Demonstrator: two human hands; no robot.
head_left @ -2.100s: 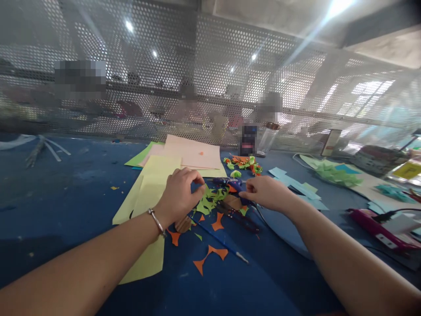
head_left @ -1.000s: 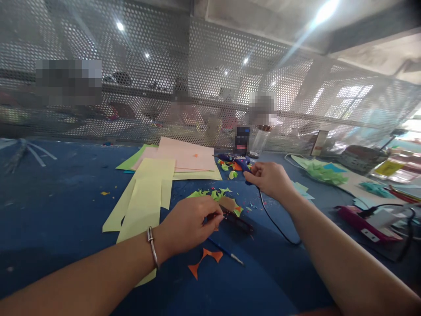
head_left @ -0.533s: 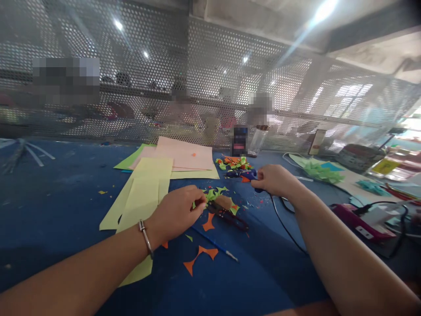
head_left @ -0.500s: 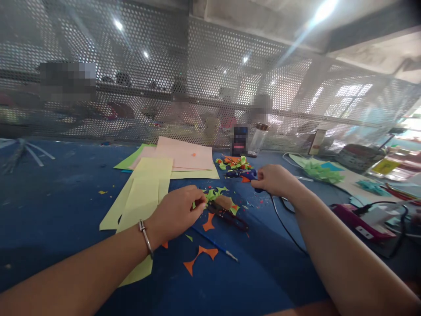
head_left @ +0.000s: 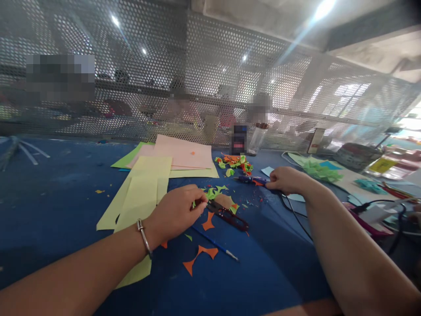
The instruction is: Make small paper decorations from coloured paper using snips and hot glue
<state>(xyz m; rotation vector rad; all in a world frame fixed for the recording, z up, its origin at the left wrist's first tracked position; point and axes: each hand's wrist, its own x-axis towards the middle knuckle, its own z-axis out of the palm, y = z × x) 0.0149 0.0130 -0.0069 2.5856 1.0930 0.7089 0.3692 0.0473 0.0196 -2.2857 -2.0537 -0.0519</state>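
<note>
My right hand [head_left: 287,180] is closed around the back end of a purple corded tool with a narrow pointed tip [head_left: 251,179], which looks like a slim glue gun; it lies low over the table, tip to the left. Orange paper shows beside the tool. My left hand [head_left: 182,213] rests on the table with thumb and fingers pinched; what they hold, if anything, is hidden. Just right of its fingertips are green paper scraps [head_left: 215,192], a brown piece [head_left: 224,201] and dark red thread snips [head_left: 230,217]. Small green and orange paper pieces [head_left: 238,163] are heaped behind the tool.
Yellow paper strips [head_left: 141,188] and pink sheets [head_left: 184,151] lie left of centre. Near me are a thin blue stick [head_left: 215,243] and orange scraps [head_left: 208,222]. A black cord [head_left: 297,215] runs right toward a magenta power strip [head_left: 371,226]. Perforated metal panels [head_left: 213,87] stand behind.
My right hand has moved to the right, drawing the purple tool with it. A light blue paper piece and a small green paper piece now show where they were covered. My left hand stays nearly still.
</note>
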